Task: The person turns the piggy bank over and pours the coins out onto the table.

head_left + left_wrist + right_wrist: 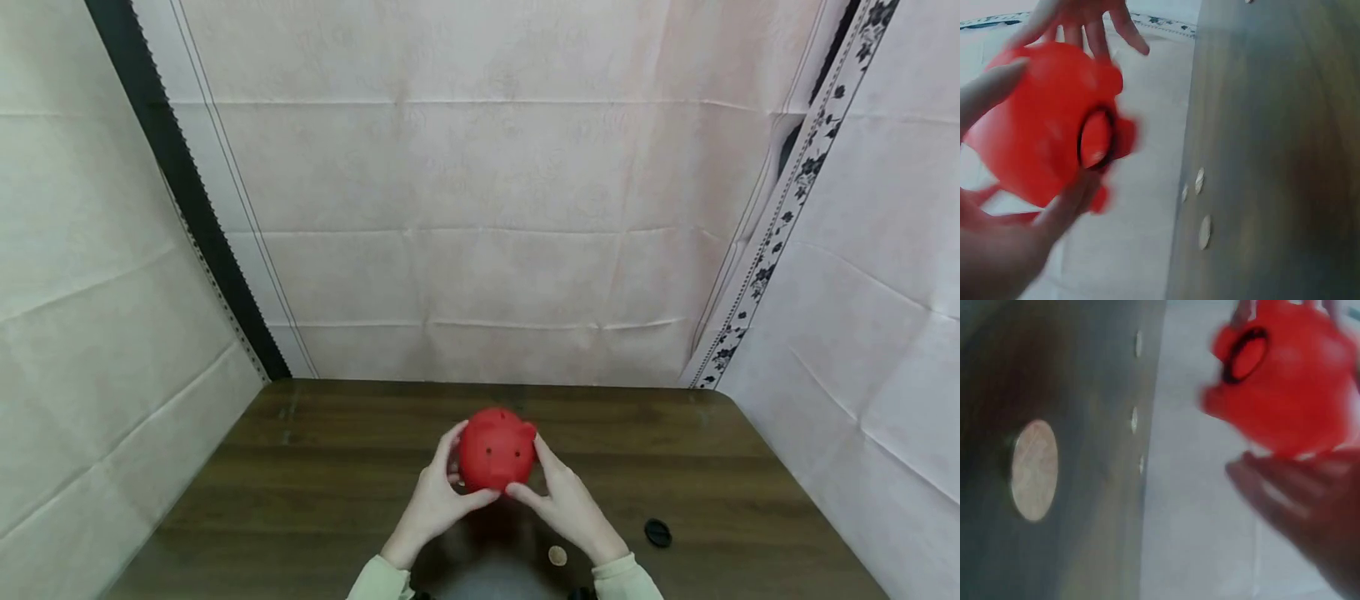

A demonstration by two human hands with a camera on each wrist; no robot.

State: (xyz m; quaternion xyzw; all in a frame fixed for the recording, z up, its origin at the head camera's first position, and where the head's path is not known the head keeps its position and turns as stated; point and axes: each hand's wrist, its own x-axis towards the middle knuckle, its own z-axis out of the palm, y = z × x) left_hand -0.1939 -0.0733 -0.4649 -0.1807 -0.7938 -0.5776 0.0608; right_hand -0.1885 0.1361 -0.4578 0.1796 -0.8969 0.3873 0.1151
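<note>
A red piggy bank (497,452) is held up over the table between both hands, its two dark eyes showing in the head view. My left hand (442,492) grips one side, with the thumb low and the fingers up along the side. On the other side my right hand (564,500) holds it with thumb and spread fingers. A round opening (1096,136) with a black rim shows in the underside of the piggy bank in both wrist views. Below, a coin (1035,470) lies on the table near the right wrist.
A black round plug (657,533) lies on the wooden table (330,467), right of the right hand. Several more coins (1205,232) lie flat on the wood. White cloth (480,200) hangs behind the table and at both sides.
</note>
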